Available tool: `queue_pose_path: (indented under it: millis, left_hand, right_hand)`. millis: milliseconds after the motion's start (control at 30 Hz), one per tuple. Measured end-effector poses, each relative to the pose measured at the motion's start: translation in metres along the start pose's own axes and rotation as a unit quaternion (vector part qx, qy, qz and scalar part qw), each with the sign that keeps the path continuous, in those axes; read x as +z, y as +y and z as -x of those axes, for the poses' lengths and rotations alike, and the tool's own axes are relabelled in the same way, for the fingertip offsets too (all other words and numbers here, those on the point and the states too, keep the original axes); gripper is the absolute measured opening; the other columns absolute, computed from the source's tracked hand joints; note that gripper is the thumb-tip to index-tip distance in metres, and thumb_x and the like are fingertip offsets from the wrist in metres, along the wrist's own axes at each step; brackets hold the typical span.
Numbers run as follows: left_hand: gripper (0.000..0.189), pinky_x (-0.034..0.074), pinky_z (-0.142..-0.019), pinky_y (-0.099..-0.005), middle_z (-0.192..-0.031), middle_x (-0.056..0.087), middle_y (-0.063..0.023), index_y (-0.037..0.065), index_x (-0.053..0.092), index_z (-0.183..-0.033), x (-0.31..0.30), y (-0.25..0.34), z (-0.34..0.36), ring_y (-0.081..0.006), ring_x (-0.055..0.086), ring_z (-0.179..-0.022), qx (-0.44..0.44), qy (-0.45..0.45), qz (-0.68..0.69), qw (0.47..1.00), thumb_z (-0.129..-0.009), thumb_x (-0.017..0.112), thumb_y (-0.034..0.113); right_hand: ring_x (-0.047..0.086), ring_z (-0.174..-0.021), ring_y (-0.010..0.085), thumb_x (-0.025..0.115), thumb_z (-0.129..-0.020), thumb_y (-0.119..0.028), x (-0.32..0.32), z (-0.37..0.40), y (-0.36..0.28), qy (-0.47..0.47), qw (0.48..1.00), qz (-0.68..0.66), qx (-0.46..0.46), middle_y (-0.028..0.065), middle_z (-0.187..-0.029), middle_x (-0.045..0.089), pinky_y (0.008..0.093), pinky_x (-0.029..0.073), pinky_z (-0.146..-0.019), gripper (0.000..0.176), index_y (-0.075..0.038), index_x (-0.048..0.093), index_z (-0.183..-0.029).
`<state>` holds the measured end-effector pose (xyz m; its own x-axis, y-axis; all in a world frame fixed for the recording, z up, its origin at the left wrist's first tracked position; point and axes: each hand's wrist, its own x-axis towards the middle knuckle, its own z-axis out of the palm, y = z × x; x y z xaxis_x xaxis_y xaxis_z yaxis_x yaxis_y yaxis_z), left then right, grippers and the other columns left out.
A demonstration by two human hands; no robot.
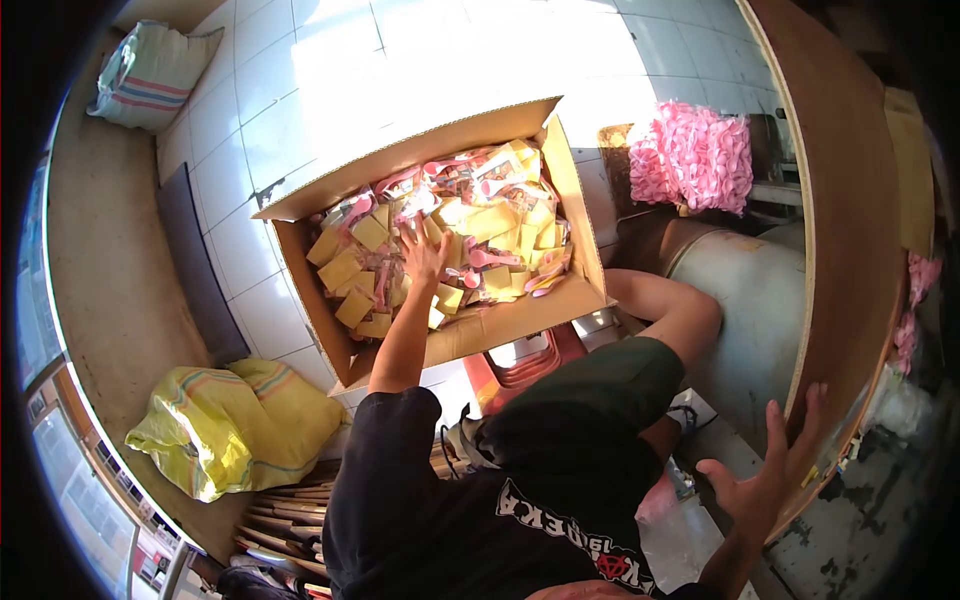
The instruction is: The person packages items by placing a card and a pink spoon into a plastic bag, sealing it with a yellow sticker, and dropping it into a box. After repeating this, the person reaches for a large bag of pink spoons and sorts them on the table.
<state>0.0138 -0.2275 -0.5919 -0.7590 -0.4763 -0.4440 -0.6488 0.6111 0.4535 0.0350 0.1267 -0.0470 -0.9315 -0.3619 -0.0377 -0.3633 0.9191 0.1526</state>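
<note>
Head view, taken from my remote station, entries by descending size. White tiled floor point(225, 170), brightly sunlit across the top. Tall brown board panel point(850, 180) along the right side, its pale edge towards the person. Open brown cardboard box point(470, 340) in front of the person, flaps raised, slightly skewed in my view; red plastic stool point(485, 385) partly visible at its near side. I cannot tell what bears the box.

Yellow woven plastic sack point(235, 425) on the left, nearer the person than the box; white woven sack with red and blue stripes point(155, 80) at upper left. Heaped pink plastic pieces point(690, 158) to the right of the box, well apart from it.

Left hand point(425, 258): inside the box, back upward, fingers loosely spread and partly open, resting on the contents — no closed grip seen. Whether a packet is pinched under the fingertips I cannot tell. Right hand point(765, 480): outside the box at lower right, open wide, thumb well away from the fingers, nothing held; it is nearest the brown board panel, contact uncertain.

Smallest items: clear packets with yellow cards point(340, 270), filling the box in a jumbled layer — pink plastic spoons point(495, 258) show among them, around the left hand.
</note>
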Motion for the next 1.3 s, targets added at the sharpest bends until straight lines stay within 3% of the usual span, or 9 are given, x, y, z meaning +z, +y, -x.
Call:
queue_pose_path:
  millis: [100, 267, 533, 600, 767, 867, 1033, 1200, 1300]
  left_hand:
    - [0.096, 0.021, -0.106, -0.0690, -0.158, 0.002, -0.0209, 0.028, 0.008, -0.154, 0.059, 0.071, 0.005, -0.0510, 0.012, -0.141, -0.072, -0.026, -0.090, 0.993, -0.080, 0.053, 0.069]
    - [0.099, 0.015, -0.105, -0.0745, -0.159, -0.005, -0.0170, 0.037, 0.008, -0.153, 0.110, 0.153, 0.040, -0.0515, 0.003, -0.142, 0.130, -0.172, -0.061, 0.974, -0.075, 0.059, 0.071]
    - [0.105, 0.016, -0.106, -0.0733, -0.161, -0.005, -0.0085, 0.041, 0.015, -0.151, 0.058, 0.060, 0.003, -0.0379, 0.008, -0.146, 0.170, -0.084, -0.201, 0.961, -0.067, 0.076, 0.058]
    - [0.107, 0.017, -0.107, -0.0710, -0.161, -0.006, -0.0085, 0.040, 0.013, -0.152, 0.033, 0.056, -0.010, -0.0352, 0.008, -0.147, 0.159, -0.210, -0.162, 0.951, -0.067, 0.075, 0.061]
    - [0.104, 0.023, -0.109, -0.0647, -0.157, 0.018, -0.0188, 0.030, 0.022, -0.152, -0.015, 0.023, 0.041, -0.0391, 0.023, -0.143, 0.301, -0.177, -0.103, 0.931, -0.069, 0.071, 0.067]
    - [0.097, 0.037, -0.107, -0.0484, -0.145, 0.038, -0.0214, 0.012, 0.033, -0.147, -0.043, 0.014, 0.121, -0.0420, 0.041, -0.131, 0.295, -0.298, 0.072, 0.905, -0.075, 0.062, 0.071]
    - [0.089, 0.050, -0.089, -0.0496, -0.114, 0.063, -0.0243, 0.000, 0.057, -0.124, -0.032, 0.030, 0.153, -0.0419, 0.062, -0.104, 0.239, -0.330, 0.031, 0.913, -0.078, 0.052, 0.077]
    - [0.017, 0.055, -0.058, -0.0438, -0.072, 0.067, -0.0208, 0.000, 0.069, -0.077, -0.033, 0.085, 0.153, -0.0334, 0.069, -0.068, 0.376, -0.324, -0.245, 0.833, -0.071, 0.065, 0.017]
    - [0.014, 0.055, -0.058, -0.0438, -0.073, 0.067, -0.0211, 0.002, 0.070, -0.071, -0.044, 0.085, 0.156, -0.0345, 0.069, -0.068, 0.453, -0.332, -0.247, 0.790, -0.070, 0.065, 0.015]
  right_hand:
    - [0.036, -0.131, 0.0507, 0.059, -0.077, -0.073, 0.002, 0.001, 0.000, -0.003, 1.000, -0.012, 0.010, 0.0261, -0.143, 0.035, 0.0626, 0.035, -0.100, 0.082, -0.017, 0.047, -0.135]
    - [0.036, -0.131, 0.0505, 0.061, -0.077, -0.071, 0.008, 0.003, 0.002, 0.001, 1.000, -0.023, 0.018, 0.0253, -0.144, 0.034, 0.0631, 0.034, -0.101, 0.079, -0.018, 0.050, -0.134]
    - [0.030, -0.136, 0.0474, 0.061, -0.077, -0.070, 0.007, 0.008, 0.008, -0.019, 1.000, -0.023, 0.007, 0.0266, -0.147, 0.028, 0.0604, 0.029, -0.107, 0.081, -0.013, 0.051, -0.134]
    - [0.038, -0.128, 0.0512, 0.059, -0.082, -0.067, 0.008, 0.003, 0.004, 0.012, 1.000, -0.021, 0.015, 0.0248, -0.143, 0.036, 0.0629, 0.035, -0.100, 0.072, -0.016, 0.052, -0.132]
    - [0.042, -0.126, 0.0501, 0.056, -0.083, -0.067, 0.002, -0.003, 0.001, 0.026, 1.000, -0.015, -0.002, 0.0249, -0.139, 0.042, 0.0607, 0.038, -0.099, 0.069, -0.014, 0.056, -0.128]
    - [0.043, -0.127, 0.0488, 0.056, -0.084, -0.066, 0.000, -0.006, 0.001, 0.024, 1.000, 0.000, -0.005, 0.0252, -0.137, 0.044, 0.0588, 0.039, -0.099, 0.068, -0.013, 0.058, -0.126]
    - [0.043, -0.126, 0.0478, 0.057, -0.085, -0.062, -0.006, -0.004, 0.003, 0.011, 1.000, 0.015, -0.025, 0.0246, -0.138, 0.043, 0.0578, 0.040, -0.100, 0.064, -0.014, 0.058, -0.127]
    - [0.044, -0.125, 0.0470, 0.061, -0.084, -0.055, -0.011, -0.004, 0.004, -0.011, 0.998, 0.044, -0.039, 0.0243, -0.140, 0.041, 0.0577, 0.040, -0.100, 0.060, -0.014, 0.056, -0.128]
    - [0.043, -0.126, 0.0463, 0.065, -0.081, -0.051, -0.009, -0.001, 0.003, -0.015, 0.999, 0.039, -0.032, 0.0242, -0.140, 0.042, 0.0575, 0.039, -0.101, 0.060, -0.014, 0.056, -0.128]
